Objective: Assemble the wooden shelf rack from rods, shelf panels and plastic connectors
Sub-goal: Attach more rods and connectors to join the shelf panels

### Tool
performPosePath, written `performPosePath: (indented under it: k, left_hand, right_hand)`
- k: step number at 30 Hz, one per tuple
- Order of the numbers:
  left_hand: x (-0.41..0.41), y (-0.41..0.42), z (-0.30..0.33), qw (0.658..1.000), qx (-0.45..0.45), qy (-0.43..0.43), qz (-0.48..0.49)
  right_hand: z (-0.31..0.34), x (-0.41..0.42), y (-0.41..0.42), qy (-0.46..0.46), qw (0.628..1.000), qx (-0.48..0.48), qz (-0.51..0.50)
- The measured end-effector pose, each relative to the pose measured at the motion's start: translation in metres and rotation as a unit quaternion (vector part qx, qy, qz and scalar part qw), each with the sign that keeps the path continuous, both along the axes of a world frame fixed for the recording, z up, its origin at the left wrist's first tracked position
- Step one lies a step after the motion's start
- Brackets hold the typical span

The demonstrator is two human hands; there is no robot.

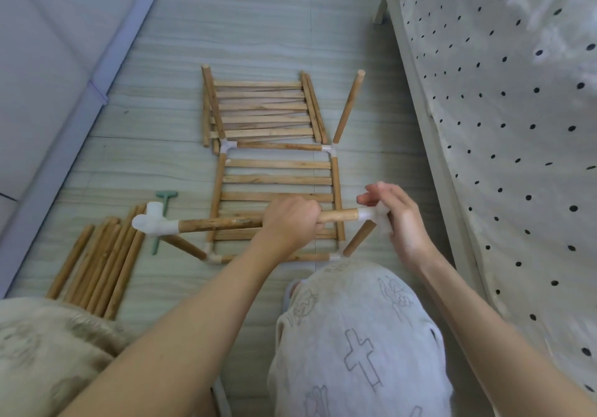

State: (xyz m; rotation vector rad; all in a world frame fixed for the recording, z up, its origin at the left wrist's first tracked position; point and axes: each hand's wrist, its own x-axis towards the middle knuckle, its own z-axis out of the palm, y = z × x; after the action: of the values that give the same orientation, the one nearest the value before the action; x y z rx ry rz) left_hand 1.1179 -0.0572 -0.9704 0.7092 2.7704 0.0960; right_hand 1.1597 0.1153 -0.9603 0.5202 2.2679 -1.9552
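Note:
My left hand [289, 221] grips a wooden rod [219, 223] held level above the floor. A white plastic connector [155, 222] caps the rod's left end. My right hand [395, 219] pinches a second white connector [371, 213] at the rod's right end. Below lies a slatted shelf panel [277, 179] framed by rods and corner connectors [227, 146], with four short rods standing up from its corners. A stack of spare shelf panels [261, 109] lies beyond it.
A bundle of loose rods [100, 264] lies on the floor at the left, beside a small green plastic mallet [161, 222]. A grey sofa [48, 61] bounds the left side; a bed with dotted cover [500, 125] bounds the right. My knees fill the foreground.

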Motion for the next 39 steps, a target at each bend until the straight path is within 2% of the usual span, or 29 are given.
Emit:
performPosePath:
  k: [6, 10, 12, 14, 16, 17, 20, 25, 30, 39]
  left_hand:
    - [0.005, 0.002, 0.000, 1.000, -0.001, 0.004, 0.012]
    - [0.007, 0.013, 0.001, 0.999, 0.051, -0.014, -0.007]
    - [0.004, 0.022, 0.004, 0.992, 0.110, -0.056, -0.016]
    - [-0.002, 0.029, 0.008, 0.976, 0.168, -0.137, -0.012]
    - [-0.004, 0.036, 0.010, 0.957, 0.208, -0.201, -0.006]
    - [-0.003, 0.040, 0.011, 0.955, 0.215, -0.205, -0.005]
    - [0.002, 0.056, 0.012, 0.969, 0.182, -0.168, -0.029]
    - [0.002, 0.064, 0.007, 0.971, 0.171, -0.168, -0.023]
    - [0.011, 0.066, 0.000, 0.985, 0.161, -0.064, -0.011]
    - [0.022, 0.068, 0.001, 0.986, 0.143, -0.056, 0.056]
  right_hand:
    - [-0.003, 0.025, 0.004, -0.038, 0.989, 0.134, 0.057]
    - [-0.009, 0.029, 0.005, -0.054, 0.993, 0.075, 0.078]
    - [-0.020, 0.034, 0.010, -0.073, 0.988, 0.064, 0.121]
    - [-0.034, 0.039, 0.015, -0.084, 0.982, 0.077, 0.152]
    - [-0.044, 0.038, 0.018, -0.071, 0.979, 0.133, 0.140]
    - [-0.048, 0.035, 0.018, -0.057, 0.975, 0.173, 0.129]
    - [-0.054, 0.024, 0.014, -0.038, 0.954, 0.267, 0.131]
    - [-0.069, 0.030, 0.003, -0.033, 0.947, 0.297, 0.118]
    - [-0.075, 0.030, -0.001, 0.000, 0.943, 0.318, 0.096]
    - [-0.073, 0.036, -0.009, 0.017, 0.940, 0.330, 0.089]
